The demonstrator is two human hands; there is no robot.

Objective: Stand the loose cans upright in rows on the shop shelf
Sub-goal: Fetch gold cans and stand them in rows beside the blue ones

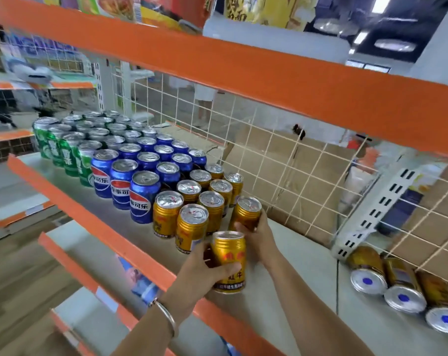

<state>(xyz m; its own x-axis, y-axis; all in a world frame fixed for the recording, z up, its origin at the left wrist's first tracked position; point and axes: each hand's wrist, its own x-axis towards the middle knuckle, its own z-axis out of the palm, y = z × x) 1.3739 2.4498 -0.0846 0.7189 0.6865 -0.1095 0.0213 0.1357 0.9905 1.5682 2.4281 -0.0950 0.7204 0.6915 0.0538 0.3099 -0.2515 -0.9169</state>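
Gold cans stand in rows mid-frame on the shelf; three loose cans lie at lower right. The left hand grips the front can, and the right hand grasps the rear can.

Frame edge cuts the rightmost lying can.

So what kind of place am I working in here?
Most likely a small shop or supermarket aisle: orange-edged shelving with a wire grid back, drink cans stood in rows by brand, packaged snacks on the shelf above.
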